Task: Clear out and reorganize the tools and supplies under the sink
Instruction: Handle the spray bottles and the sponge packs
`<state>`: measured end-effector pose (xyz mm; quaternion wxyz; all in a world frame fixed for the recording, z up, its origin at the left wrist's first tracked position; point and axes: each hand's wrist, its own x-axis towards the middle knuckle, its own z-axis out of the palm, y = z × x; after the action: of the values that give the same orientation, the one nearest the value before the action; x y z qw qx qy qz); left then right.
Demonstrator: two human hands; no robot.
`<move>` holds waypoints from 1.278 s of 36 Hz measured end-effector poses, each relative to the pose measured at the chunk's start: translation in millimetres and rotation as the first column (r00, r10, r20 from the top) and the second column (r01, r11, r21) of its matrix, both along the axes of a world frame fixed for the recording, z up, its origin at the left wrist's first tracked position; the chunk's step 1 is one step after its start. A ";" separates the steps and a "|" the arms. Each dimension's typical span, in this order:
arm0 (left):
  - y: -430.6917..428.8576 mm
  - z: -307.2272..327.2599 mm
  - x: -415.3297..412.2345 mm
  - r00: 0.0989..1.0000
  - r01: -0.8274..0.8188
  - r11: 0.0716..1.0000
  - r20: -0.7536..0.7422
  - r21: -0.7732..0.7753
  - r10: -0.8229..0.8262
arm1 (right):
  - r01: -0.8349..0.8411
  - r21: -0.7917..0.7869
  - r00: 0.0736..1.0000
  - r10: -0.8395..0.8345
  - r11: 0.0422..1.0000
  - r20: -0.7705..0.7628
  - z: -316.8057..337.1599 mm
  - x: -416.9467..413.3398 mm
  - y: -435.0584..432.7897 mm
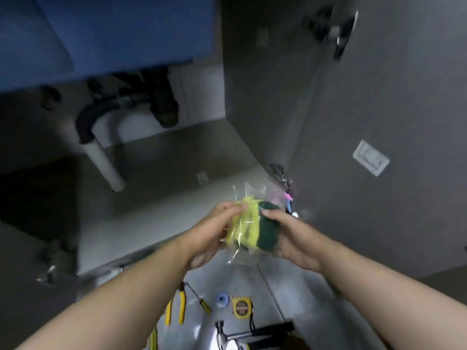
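Your left hand [214,234] and right hand [293,239] curl around the clear plastic bag of yellow-and-green sponges [249,229], holding it over the grey cabinet floor [164,198]'s front edge, likely steadying it for lifting out

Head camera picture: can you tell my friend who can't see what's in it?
A left hand and right hand hold a clear bag of sponges before an open sink cabinet with drain pipes. On the floor below lie pliers, a screwdriver, a tape measure and a hammer.
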<state>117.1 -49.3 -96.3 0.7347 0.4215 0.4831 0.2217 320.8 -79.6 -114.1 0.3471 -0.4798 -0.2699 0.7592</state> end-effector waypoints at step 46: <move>-34.3 107.4 -31.5 0.895 -0.443 0.729 0.210 0.522 0.393 | 0.202 0.579 0.940 -0.323 0.790 0.114 109.7 -91.8 -18.0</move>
<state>85.6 -83.6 11.1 0.5302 0.4872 0.4477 0.5301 229.0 -97.7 -4.4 0.5447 -0.4661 -0.4451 0.5366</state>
